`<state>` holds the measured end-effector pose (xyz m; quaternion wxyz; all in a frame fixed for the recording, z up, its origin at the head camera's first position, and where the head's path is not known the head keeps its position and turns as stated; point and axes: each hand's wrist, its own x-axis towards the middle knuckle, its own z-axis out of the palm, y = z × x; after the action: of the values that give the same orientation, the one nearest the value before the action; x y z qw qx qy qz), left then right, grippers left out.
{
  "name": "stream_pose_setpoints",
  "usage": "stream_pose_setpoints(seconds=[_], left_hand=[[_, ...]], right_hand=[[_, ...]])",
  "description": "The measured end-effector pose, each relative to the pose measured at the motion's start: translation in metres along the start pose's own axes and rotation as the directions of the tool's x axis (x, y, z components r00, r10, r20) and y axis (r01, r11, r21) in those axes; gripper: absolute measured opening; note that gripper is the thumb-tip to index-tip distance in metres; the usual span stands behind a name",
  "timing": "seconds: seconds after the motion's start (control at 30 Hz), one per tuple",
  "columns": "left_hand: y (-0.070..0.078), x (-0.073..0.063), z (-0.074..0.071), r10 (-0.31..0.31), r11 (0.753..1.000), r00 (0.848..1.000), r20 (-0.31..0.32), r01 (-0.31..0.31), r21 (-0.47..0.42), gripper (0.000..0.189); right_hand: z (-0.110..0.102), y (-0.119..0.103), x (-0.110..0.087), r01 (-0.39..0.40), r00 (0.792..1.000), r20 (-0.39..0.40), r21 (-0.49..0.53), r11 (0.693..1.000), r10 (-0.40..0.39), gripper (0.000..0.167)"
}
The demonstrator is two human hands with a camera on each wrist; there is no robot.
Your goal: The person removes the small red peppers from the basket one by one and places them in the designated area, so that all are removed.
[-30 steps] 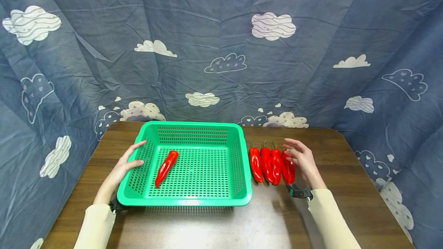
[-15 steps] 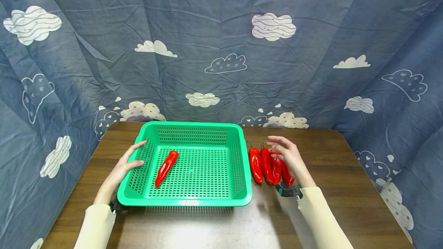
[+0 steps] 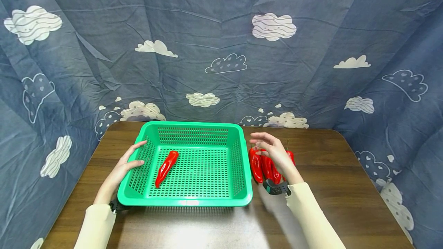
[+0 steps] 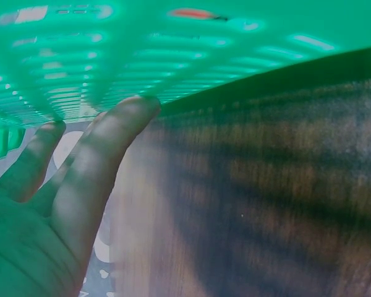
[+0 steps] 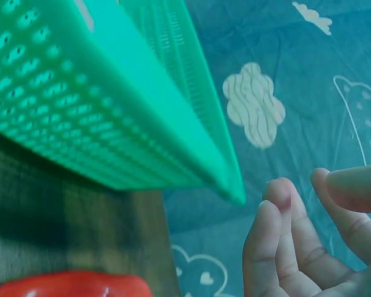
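Observation:
A green plastic basket [image 3: 185, 202] stands on the table with one red pepper [image 3: 166, 169] lying slanted in its left part. My left hand [image 3: 119, 170] touches the basket's left side, fingers extended along the rim. The left wrist view has this hand [image 4: 80, 185] right against the slotted wall. My right hand [image 3: 275, 155] hovers over a row of several red peppers [image 3: 256, 168] to the right of the basket. Its fingers are loosely bent with nothing between them, and it partly covers the row. From the right wrist, the fingers [image 5: 263, 241] appear beyond the basket's corner.
The wooden table [image 3: 332, 172] extends to the right of the peppers and in front of the basket. A blue-grey curtain [image 3: 194, 30] with white clouds hangs behind the table and along both sides.
My right hand has moved left across the pepper row, from the rightmost pepper to the ones nearest the basket. The left hand, the basket and the peppers have stayed in place.

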<state>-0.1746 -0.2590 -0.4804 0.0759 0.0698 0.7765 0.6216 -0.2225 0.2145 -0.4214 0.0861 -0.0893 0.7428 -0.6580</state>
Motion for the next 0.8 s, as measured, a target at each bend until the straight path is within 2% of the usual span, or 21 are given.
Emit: stream_pose_setpoints(seconds=[0.23, 0.53, 0.8], left_hand=[[0.003, -0.001, 0.0, 0.013, 1.0, 1.0, 0.0, -0.013, 0.012, 0.063], [0.0, 0.001, 0.0, -0.007, 1.0, 1.0, 0.003, 0.007, 0.001, 0.063], [0.003, 0.0, -0.001, 0.022, 1.0, 1.0, -0.004, -0.022, 0.005, 0.064]], right_hand=[[0.016, -0.007, 0.006, 0.001, 0.998, 0.056, 0.007, 1.0, -0.001, 0.036], [0.04, -0.015, 0.014, -0.017, 0.994, 0.106, -0.002, 1.0, 0.017, 0.034], [0.06, -0.017, 0.019, -0.031, 0.99, 0.139, -0.002, 1.0, 0.031, 0.035]])
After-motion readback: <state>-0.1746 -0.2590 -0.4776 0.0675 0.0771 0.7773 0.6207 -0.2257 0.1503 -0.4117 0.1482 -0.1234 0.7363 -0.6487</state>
